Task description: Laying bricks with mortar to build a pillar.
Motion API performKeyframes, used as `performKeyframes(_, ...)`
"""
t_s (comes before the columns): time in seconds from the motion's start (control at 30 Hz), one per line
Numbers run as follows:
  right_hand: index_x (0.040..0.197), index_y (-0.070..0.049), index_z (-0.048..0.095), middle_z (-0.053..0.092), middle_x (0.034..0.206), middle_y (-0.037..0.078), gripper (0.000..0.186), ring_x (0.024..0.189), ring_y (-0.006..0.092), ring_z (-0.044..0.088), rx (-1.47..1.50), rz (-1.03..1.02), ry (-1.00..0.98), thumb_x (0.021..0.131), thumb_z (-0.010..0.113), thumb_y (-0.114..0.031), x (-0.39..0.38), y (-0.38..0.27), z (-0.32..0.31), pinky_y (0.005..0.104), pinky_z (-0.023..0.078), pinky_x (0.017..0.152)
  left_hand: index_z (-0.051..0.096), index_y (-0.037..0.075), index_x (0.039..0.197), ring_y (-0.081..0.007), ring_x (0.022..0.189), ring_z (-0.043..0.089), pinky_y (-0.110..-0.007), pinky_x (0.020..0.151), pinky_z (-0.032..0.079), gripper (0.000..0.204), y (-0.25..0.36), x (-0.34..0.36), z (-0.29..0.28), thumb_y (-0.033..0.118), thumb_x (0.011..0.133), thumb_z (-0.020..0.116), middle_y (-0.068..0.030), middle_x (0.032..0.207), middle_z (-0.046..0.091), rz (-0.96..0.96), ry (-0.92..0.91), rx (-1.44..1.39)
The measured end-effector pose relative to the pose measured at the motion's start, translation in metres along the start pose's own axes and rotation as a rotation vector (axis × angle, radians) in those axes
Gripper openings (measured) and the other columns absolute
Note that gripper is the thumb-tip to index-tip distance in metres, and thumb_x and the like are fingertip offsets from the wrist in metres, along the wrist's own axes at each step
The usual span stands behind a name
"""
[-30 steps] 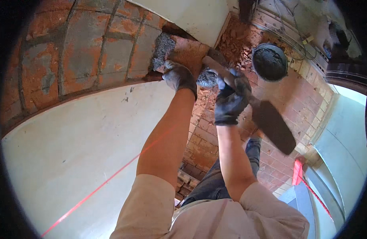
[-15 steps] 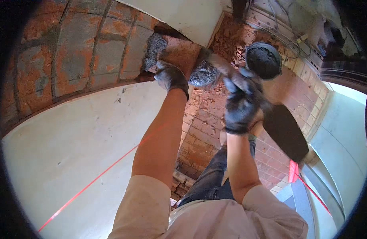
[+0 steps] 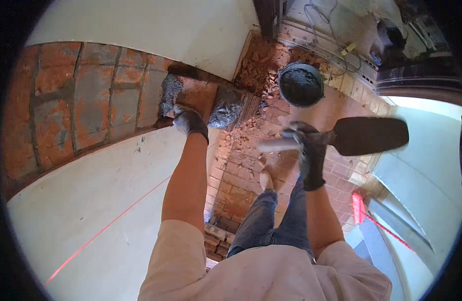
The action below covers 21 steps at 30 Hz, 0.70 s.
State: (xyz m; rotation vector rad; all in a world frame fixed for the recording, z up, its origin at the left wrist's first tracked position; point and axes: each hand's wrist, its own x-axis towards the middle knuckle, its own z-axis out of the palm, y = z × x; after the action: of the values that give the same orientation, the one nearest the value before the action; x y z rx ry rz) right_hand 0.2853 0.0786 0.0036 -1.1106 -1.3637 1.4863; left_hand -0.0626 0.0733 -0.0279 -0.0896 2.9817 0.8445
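Note:
My gloved left hand (image 3: 189,120) grips the lower edge of a red brick (image 3: 198,93) at the end of a course of mortar-smeared bricks (image 3: 98,100). Grey mortar (image 3: 170,93) lies to the brick's left, and another wet lump (image 3: 226,113) to its right. My gloved right hand (image 3: 311,148) is closed on a trowel, held out to the right of the brick with its broad dark blade (image 3: 371,135) pointing right and the pale handle reaching left.
A bucket of dark mortar (image 3: 300,85) stands on the tiled floor among brick rubble (image 3: 266,72). Cables (image 3: 331,60) lie at the top right. A red-bristled brush (image 3: 358,208) rests at lower right. Stacked bricks (image 3: 218,240) sit beside my legs. A pale wall (image 3: 90,215) runs along the left.
My right hand has swung the trowel away from the brick, its blade turning from down-right to level. My left hand stays at the brick. The whole view has shifted.

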Motion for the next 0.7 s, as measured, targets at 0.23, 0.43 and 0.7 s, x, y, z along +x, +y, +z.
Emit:
performKeyframes(0.23,0.111,-0.009,0.056,0.054,0.068,0.000,0.024,0.053,0.0090,0.051,0.217,0.766,0.118,0.089,0.054,-0.019,0.036,0.044,-0.074,0.0235,0.043,0.047,0.051,-0.005,0.116,-0.0293,0.092,0.061,-0.034,0.072,0.051,0.045,-0.008,0.002,-0.006,0.033,0.095,0.038,-0.0172,0.110,0.060,0.217,0.008,0.042)
performKeyframes(0.43,0.137,-0.012,0.031,0.050,0.061,0.003,0.052,0.047,0.0095,0.049,-0.260,0.987,-0.408,0.087,0.046,-0.009,0.068,0.086,-0.117,0.0249,0.043,0.042,0.050,-0.001,0.121,-0.0213,0.109,0.051,-0.033,0.089,0.043,0.047,-0.001,-0.007,-0.015,0.037,0.098,0.036,-0.0085,0.119,0.056,-0.190,-0.199,-0.377)
performKeyframes(0.7,0.136,-0.010,0.037,0.061,0.100,0.021,0.055,0.074,0.0377,0.059,-0.401,0.052,-0.921,0.083,0.052,-0.010,0.207,0.071,-0.032,0.0430,0.047,0.061,0.039,0.003,0.134,-0.0173,0.123,0.039,-0.030,0.104,0.028,0.045,-0.013,0.000,-0.019,0.029,0.098,0.037,-0.0040,0.136,0.042,-0.154,-0.234,-0.571)
